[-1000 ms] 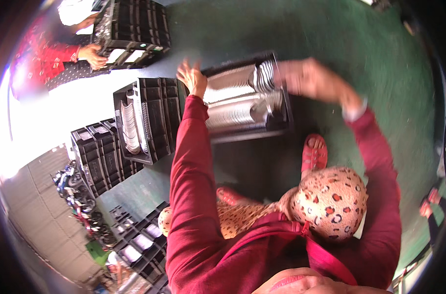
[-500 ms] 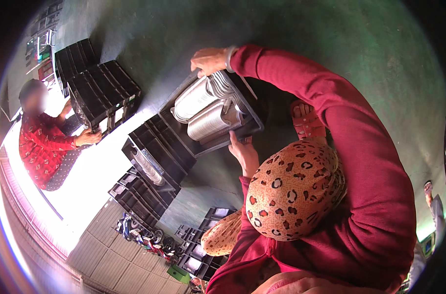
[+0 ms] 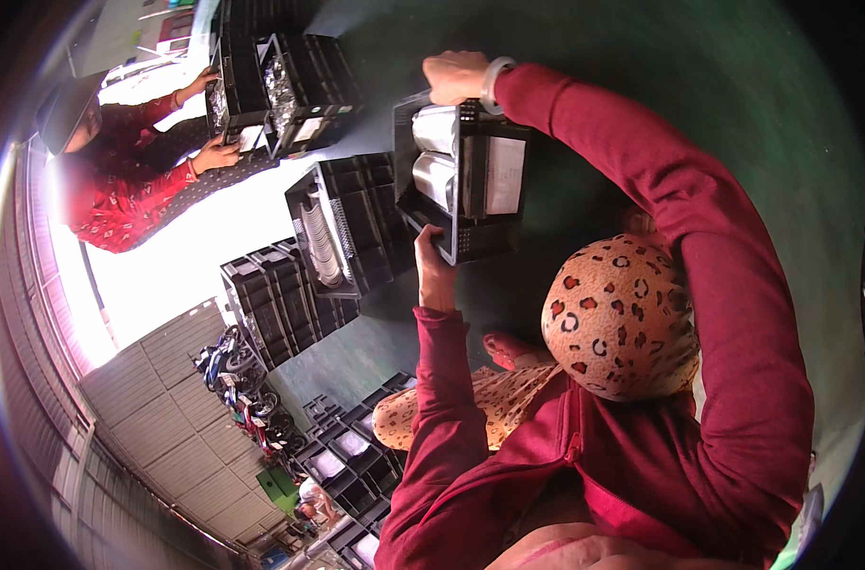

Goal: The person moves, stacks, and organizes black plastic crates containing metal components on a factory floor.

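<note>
A black plastic crate [image 3: 485, 228] stands tipped in front of me, its open side toward the left. Inside it lie two rows of stacked, pale metallic curved pieces [image 3: 435, 180], and a white sheet [image 3: 504, 176] is on its outer wall. My right hand [image 3: 456, 76] is closed on the crate's far rim; its fingertips are partly hidden. At the near corner, my left hand [image 3: 434, 266] grips the rim, thumb over the edge. The left fingers under the crate are out of sight.
Left of my crate stands another black crate [image 3: 356, 204] with similar stacked pieces, and more black crates [image 3: 276, 304] beyond. A co-worker in a red patterned shirt [image 3: 119, 218] holds a crate [image 3: 238, 85] at the upper left. Motorbikes [image 3: 238, 380] stand farther off.
The crate has tipped up, so its outer wall with the white sheet now shows. Both hands have stayed on it. The co-worker's crate has come up against another crate.
</note>
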Action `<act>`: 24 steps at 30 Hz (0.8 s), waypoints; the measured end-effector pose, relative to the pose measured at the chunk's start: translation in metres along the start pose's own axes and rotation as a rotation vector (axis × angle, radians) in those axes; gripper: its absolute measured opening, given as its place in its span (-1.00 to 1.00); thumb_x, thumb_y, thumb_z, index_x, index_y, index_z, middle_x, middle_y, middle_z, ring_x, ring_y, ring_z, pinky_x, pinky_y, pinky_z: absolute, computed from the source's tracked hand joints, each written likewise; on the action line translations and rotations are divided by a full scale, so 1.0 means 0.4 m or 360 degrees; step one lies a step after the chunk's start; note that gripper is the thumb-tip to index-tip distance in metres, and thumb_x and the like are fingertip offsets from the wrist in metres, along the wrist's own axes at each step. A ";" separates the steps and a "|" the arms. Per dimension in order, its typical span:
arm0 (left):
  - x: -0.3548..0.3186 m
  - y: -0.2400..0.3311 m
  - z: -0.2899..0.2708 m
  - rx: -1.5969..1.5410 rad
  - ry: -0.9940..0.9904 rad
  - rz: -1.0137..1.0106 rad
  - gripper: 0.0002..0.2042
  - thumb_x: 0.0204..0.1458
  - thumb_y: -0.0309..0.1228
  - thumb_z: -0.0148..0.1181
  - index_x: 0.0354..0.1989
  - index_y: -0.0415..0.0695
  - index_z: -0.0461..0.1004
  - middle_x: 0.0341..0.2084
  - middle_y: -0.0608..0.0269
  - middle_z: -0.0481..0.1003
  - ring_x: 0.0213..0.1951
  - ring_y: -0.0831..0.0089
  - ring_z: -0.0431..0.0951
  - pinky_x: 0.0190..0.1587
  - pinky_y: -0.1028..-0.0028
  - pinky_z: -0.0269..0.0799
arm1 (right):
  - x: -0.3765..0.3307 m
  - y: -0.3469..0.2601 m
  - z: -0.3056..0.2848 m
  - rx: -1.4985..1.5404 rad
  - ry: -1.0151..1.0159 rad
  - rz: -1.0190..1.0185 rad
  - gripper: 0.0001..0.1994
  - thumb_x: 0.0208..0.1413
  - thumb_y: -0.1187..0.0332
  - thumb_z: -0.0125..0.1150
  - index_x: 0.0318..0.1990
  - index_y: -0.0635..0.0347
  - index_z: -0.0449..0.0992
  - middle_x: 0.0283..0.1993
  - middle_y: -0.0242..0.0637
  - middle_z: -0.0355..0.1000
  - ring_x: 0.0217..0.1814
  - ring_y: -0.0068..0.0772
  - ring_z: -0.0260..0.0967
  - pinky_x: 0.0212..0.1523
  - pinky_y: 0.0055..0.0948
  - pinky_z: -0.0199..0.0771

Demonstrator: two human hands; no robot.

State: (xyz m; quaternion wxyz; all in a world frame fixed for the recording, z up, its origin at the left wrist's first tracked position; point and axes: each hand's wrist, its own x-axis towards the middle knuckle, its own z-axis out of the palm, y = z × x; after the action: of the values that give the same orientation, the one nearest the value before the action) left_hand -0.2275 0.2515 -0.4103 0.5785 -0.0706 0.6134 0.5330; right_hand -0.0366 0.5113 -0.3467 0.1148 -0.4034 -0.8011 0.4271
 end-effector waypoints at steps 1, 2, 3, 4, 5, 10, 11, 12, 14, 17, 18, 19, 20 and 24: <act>0.029 0.007 -0.037 -0.0008 -0.0034 -0.0025 -0.83 -0.15 -0.42 -0.08 -0.56 -0.22 0.43 -0.59 0.12 0.50 -0.57 0.31 0.51 -0.46 0.39 0.50 | -0.003 -0.002 0.004 -0.0008 0.0005 0.0037 -0.74 -0.27 0.49 0.05 -0.33 0.34 0.50 -0.21 0.04 0.45 -0.12 0.02 0.43 -0.23 -0.17 0.44; 0.062 0.018 -0.085 -0.0070 -0.0119 -0.0096 -0.82 -0.15 -0.41 -0.07 -0.54 -0.23 0.44 -0.58 0.13 0.50 -0.59 0.29 0.51 -0.48 0.37 0.50 | -0.004 -0.004 0.012 -0.0005 0.0016 0.0060 -0.74 -0.27 0.49 0.04 -0.32 0.35 0.50 -0.20 0.04 0.45 -0.11 0.03 0.42 -0.22 -0.17 0.43; 0.086 0.015 -0.119 0.0000 -0.0112 -0.0036 -0.83 -0.15 -0.41 -0.07 -0.54 -0.22 0.44 -0.60 0.14 0.49 -0.59 0.30 0.50 -0.48 0.39 0.49 | -0.004 -0.002 0.018 -0.0004 0.0025 0.0089 -0.73 -0.26 0.49 0.04 -0.31 0.35 0.50 -0.19 0.05 0.44 -0.10 0.04 0.41 -0.20 -0.16 0.43; 0.110 0.014 -0.160 0.0149 -0.0082 0.0121 -0.83 -0.14 -0.40 -0.07 -0.55 -0.21 0.43 -0.61 0.15 0.49 -0.60 0.32 0.49 -0.48 0.40 0.48 | -0.003 -0.008 0.018 -0.0003 0.0034 0.0100 -0.72 -0.26 0.49 0.03 -0.30 0.36 0.49 -0.18 0.06 0.44 -0.09 0.05 0.40 -0.18 -0.16 0.42; 0.139 0.013 -0.211 0.0357 -0.0023 0.0355 -0.84 -0.13 -0.40 -0.07 -0.55 -0.20 0.43 -0.63 0.17 0.48 -0.60 0.34 0.49 -0.48 0.42 0.48 | -0.006 -0.019 0.012 -0.0002 0.0019 0.0083 -0.72 -0.25 0.49 0.03 -0.30 0.36 0.49 -0.17 0.06 0.43 -0.08 0.06 0.40 -0.17 -0.15 0.41; 0.072 0.002 -0.070 0.0404 -0.0371 0.0651 -0.86 -0.22 -0.56 0.08 -0.42 -0.18 0.36 -0.52 0.24 0.40 -0.50 0.44 0.43 -0.38 0.51 0.38 | 0.013 0.011 -0.021 -0.0069 -0.0008 0.0097 -0.71 -0.24 0.48 0.02 -0.28 0.38 0.48 -0.16 0.09 0.43 -0.07 0.09 0.39 -0.12 -0.14 0.39; 0.042 0.010 -0.059 0.0553 -0.0462 0.0827 -0.81 -0.22 -0.59 0.10 -0.37 -0.20 0.35 -0.46 0.24 0.39 -0.44 0.42 0.43 -0.33 0.52 0.37 | 0.023 -0.009 -0.017 -0.0090 -0.0027 0.0079 -0.70 -0.24 0.47 0.02 -0.28 0.38 0.48 -0.16 0.09 0.42 -0.07 0.09 0.39 -0.11 -0.14 0.39; 0.022 0.016 -0.055 0.0678 -0.0547 0.1007 -0.77 -0.23 -0.62 0.11 -0.32 -0.21 0.34 -0.39 0.23 0.38 -0.38 0.41 0.42 -0.29 0.52 0.35 | 0.046 -0.027 0.003 -0.0106 -0.0054 0.0085 -0.70 -0.25 0.47 0.02 -0.28 0.40 0.47 -0.15 0.11 0.42 -0.07 0.10 0.39 -0.11 -0.14 0.39; 0.010 0.032 -0.111 0.1459 -0.0356 0.1783 -0.80 -0.14 -0.58 0.02 -0.28 -0.24 0.36 -0.31 0.18 0.39 -0.28 0.32 0.42 -0.20 0.47 0.35 | 0.097 -0.066 0.057 -0.0129 -0.0160 -0.0152 -0.71 -0.28 0.43 0.01 -0.35 0.45 0.45 -0.28 0.18 0.43 -0.25 0.06 0.44 -0.32 -0.14 0.40; -0.112 0.054 -0.077 0.1927 0.0060 0.2255 -0.79 -0.05 -0.52 -0.08 -0.23 -0.25 0.36 -0.26 0.06 0.37 -0.16 0.24 0.37 -0.08 0.44 0.31 | 0.152 0.027 0.124 0.0145 -0.0013 -0.0709 -0.73 -0.24 0.28 0.04 -0.63 0.40 0.42 -0.66 -0.04 0.34 -0.61 -0.22 0.31 -0.56 -0.23 0.29; -0.109 0.021 -0.097 0.1837 0.0154 0.2118 -0.70 -0.13 -0.59 0.00 -0.14 -0.23 0.32 -0.17 0.03 0.35 -0.09 0.19 0.37 -0.02 0.41 0.27 | 0.120 0.056 0.112 0.0227 -0.0462 -0.0598 -0.75 -0.23 0.28 0.04 -0.64 0.36 0.42 -0.68 -0.15 0.33 -0.62 -0.32 0.29 -0.60 -0.30 0.28; -0.091 0.001 -0.083 0.1815 0.0209 0.2209 -0.73 -0.19 -0.57 0.02 -0.23 -0.20 0.43 -0.22 -0.01 0.38 -0.08 0.16 0.37 -0.04 0.37 0.29 | 0.091 0.138 0.119 0.0455 -0.0603 -0.0680 -0.78 -0.23 0.34 0.03 -0.53 0.36 0.46 -0.62 -0.25 0.35 -0.57 -0.47 0.27 -0.55 -0.41 0.29; 0.011 -0.002 -0.076 0.2278 0.0365 0.1323 -0.81 -0.22 -0.54 0.03 -0.40 -0.14 0.53 -0.21 -0.04 0.41 -0.09 0.13 0.39 -0.08 0.35 0.33 | 0.020 0.142 0.123 0.0534 -0.0584 -0.0481 -0.77 -0.23 0.38 0.00 -0.43 0.35 0.48 -0.61 -0.33 0.33 -0.57 -0.51 0.23 -0.54 -0.44 0.25; -0.106 -0.115 0.050 0.0678 0.0696 0.0864 -0.39 -0.42 -0.30 0.20 -0.09 -0.36 0.30 -0.38 -0.19 0.46 -0.15 -0.04 0.43 -0.13 0.27 0.35 | -0.242 0.206 0.037 0.0508 -0.0481 0.0270 -0.66 -0.22 0.48 -0.01 -0.19 0.28 0.47 -0.49 -0.52 0.20 -0.49 -0.69 0.08 -0.47 -0.62 0.10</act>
State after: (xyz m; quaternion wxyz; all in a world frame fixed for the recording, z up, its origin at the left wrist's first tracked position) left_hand -0.1689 0.2245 -0.3987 0.2744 0.1034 0.8150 0.4998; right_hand 0.0635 0.4559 -0.4040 0.0196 -0.3774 -0.6946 0.6121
